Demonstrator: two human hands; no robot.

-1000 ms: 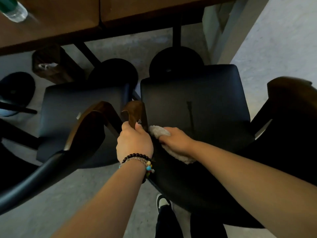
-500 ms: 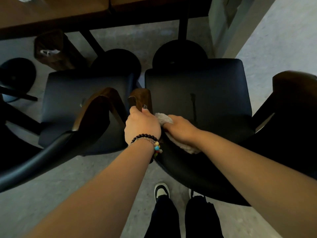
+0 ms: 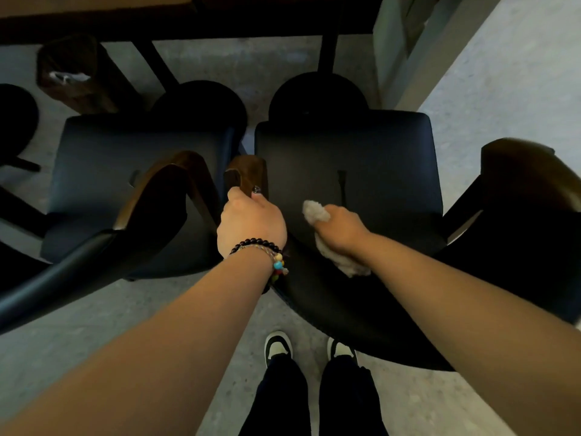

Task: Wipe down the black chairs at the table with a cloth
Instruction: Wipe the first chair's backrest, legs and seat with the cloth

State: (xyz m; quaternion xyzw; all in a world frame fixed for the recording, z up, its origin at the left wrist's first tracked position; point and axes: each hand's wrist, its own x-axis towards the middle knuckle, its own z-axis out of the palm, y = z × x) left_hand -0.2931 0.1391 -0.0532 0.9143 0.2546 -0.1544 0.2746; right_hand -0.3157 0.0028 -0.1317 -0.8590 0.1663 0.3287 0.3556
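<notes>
- Right hand (image 3: 341, 229): fingers curled round a pale cloth (image 3: 316, 212), pressing it to the inner face of a black chair's curved backrest (image 3: 330, 297), where the back meets the seat.
- Cloth: fluffy, off-white, crumpled; one tuft shows ahead of the knuckles, another trails out below the wrist.
- Left hand (image 3: 251, 223): clenched round the brown wooden armrest (image 3: 246, 171) on the left side of the same chair, thumb over its top. Beaded bracelets (image 3: 267, 250) circle the wrist: one of dark beads, one pale with a turquoise and coloured cluster.
- Right chair seat (image 3: 371, 152): black, smooth, faintly sheened, squarish with rounded corners; a dark narrow mark runs down its middle just beside the cloth.
- Left chair (image 3: 119, 158): same black padded seat, wooden arm glossy brown, just beside the right chair.
- Table edge (image 3: 157, 17): dark brown wood, ahead of both chairs.
- Floor (image 3: 94, 309): grey, speckled, matte.
- Shoes (image 3: 278, 344): black and white, at the chair's back.
</notes>
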